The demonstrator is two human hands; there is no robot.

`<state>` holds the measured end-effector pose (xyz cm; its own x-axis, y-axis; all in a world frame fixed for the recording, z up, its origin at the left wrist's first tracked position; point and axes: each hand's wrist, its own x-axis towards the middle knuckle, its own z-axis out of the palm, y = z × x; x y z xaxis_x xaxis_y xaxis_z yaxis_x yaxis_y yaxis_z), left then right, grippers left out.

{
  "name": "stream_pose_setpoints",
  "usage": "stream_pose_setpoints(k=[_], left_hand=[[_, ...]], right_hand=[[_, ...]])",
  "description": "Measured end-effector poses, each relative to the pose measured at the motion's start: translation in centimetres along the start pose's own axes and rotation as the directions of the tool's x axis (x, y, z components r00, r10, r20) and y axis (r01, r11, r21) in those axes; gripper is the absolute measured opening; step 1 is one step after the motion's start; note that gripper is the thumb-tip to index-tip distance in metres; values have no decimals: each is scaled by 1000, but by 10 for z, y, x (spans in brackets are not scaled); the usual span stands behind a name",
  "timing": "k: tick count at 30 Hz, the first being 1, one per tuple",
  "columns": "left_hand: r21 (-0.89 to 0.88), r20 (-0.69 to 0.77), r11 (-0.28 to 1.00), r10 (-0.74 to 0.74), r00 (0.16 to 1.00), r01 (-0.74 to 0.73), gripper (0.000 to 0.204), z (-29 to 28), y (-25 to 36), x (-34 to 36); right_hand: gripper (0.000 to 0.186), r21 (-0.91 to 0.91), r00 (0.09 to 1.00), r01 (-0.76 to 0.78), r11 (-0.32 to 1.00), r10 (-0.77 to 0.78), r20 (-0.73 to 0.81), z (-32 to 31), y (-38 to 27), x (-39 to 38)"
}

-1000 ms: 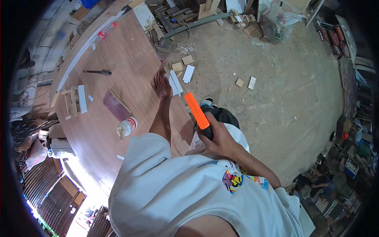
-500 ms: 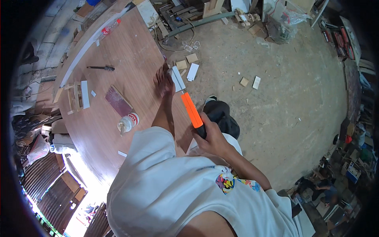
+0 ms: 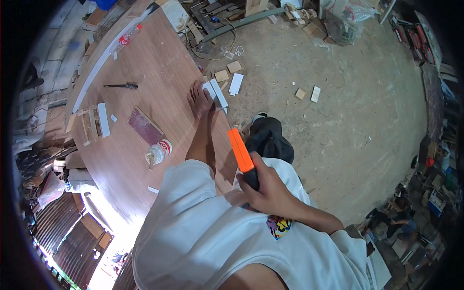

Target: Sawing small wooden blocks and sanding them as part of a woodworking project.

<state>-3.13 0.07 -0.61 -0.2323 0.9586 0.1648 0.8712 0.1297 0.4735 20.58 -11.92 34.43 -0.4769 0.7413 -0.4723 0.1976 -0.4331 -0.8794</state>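
Observation:
My left hand (image 3: 200,100) lies with fingers spread near the right edge of the wooden tabletop (image 3: 145,67), touching white board strips (image 3: 217,94) that overhang that edge. My right hand (image 3: 261,185) grips an orange-and-black handled tool (image 3: 240,151) in front of my shirt, below the strips; any blade on it is hard to make out here. To the left on the tabletop are a white glue bottle (image 3: 157,153), a maroon board (image 3: 145,124), a dark slim tool (image 3: 121,86) and a small wooden frame with a white strip (image 3: 95,123).
A plastic bottle (image 3: 126,39) lies at the tabletop's far end. Wood offcuts (image 3: 234,67) are scattered on the concrete floor (image 3: 348,121). Lumber and a bagged bundle (image 3: 343,26) stand at the back. A co-worker (image 3: 401,222) is at lower right, among clutter.
My right hand and the orange tool have dropped back toward my body, away from the white strips. My left hand stays at the strips.

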Motion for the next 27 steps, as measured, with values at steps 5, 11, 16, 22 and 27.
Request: stream_pose_setpoints(k=[5, 11, 16, 22, 27], left_hand=[[28, 39, 998, -55, 998, 54, 37, -8, 10, 0], [19, 22, 997, -71, 997, 71, 34, -9, 12, 2], [14, -46, 1000, -8, 999, 9, 33, -4, 7, 3], [-21, -23, 999, -45, 999, 44, 33, -10, 15, 2], [-4, -11, 1000, -31, 999, 31, 35, -12, 16, 0]], right_hand=[[29, -178, 979, 25, 984, -60, -194, 12, 43, 76], [40, -165, 987, 71, 984, -94, -132, 25, 33, 49], [42, -102, 989, 67, 993, -79, -122, 21, 24, 36], [41, -116, 976, 153, 981, -168, -138, 24, 30, 62], [42, -82, 995, 48, 996, -55, -86, 19, 11, 18]])
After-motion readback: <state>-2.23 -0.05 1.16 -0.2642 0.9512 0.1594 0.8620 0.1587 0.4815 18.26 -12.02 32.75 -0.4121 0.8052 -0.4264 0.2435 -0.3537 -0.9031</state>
